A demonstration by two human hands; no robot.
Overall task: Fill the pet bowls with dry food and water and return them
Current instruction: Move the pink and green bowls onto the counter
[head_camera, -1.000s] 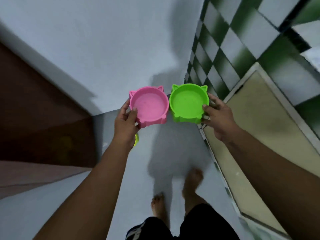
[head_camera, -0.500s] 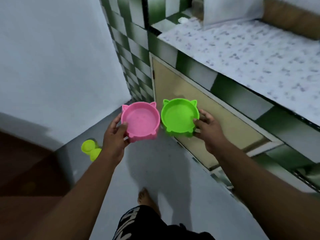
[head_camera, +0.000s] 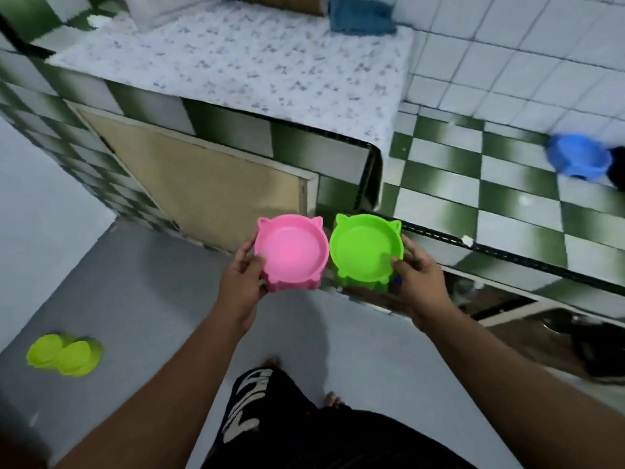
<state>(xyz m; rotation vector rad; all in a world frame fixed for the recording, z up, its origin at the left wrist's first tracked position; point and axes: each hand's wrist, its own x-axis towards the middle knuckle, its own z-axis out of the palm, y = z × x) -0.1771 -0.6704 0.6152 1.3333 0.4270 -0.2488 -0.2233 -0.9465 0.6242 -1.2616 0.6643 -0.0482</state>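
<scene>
I carry two cat-eared pet bowls side by side in front of me. My left hand [head_camera: 241,282] grips the pink bowl [head_camera: 292,253] at its left rim, thumb over the edge. My right hand [head_camera: 417,282] grips the green bowl [head_camera: 363,252] at its right rim, thumb on the inside edge. Both bowls look empty and are held level above the grey floor, close to the base of a tiled counter.
A green-and-white tiled counter [head_camera: 257,69] with a speckled top and a tan cabinet door [head_camera: 203,184] stands ahead. A yellow-green double bowl [head_camera: 64,355] lies on the floor at left. A blue bowl [head_camera: 578,157] sits at right. A blue cloth [head_camera: 360,13] lies on the counter's far end.
My view has swung right and closer to the counter; its top and the tiled area at right now show. Both hands keep the same hold on the bowls.
</scene>
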